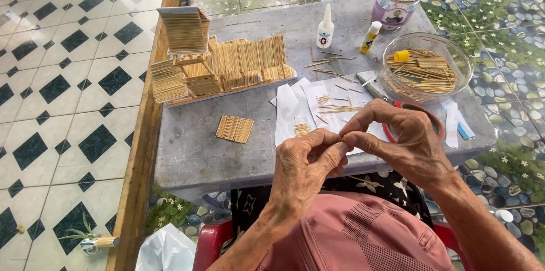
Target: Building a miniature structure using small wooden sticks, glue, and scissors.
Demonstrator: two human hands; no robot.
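Grey table (187,152), checkered tile floor (62,83), pebbled ground (499,4), possibly outdoors

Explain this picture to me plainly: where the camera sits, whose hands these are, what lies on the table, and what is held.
The one picture comes from a camera on the person's head, looking down. The left hand and right hand meet fingertip to fingertip, pinching something too small to tell. On the grey table lie stacked panels of thin wooden sticks, a small flat stick mat, white paper sheets, a clear bowl of loose sticks, two small glue bottles and a clear jar.
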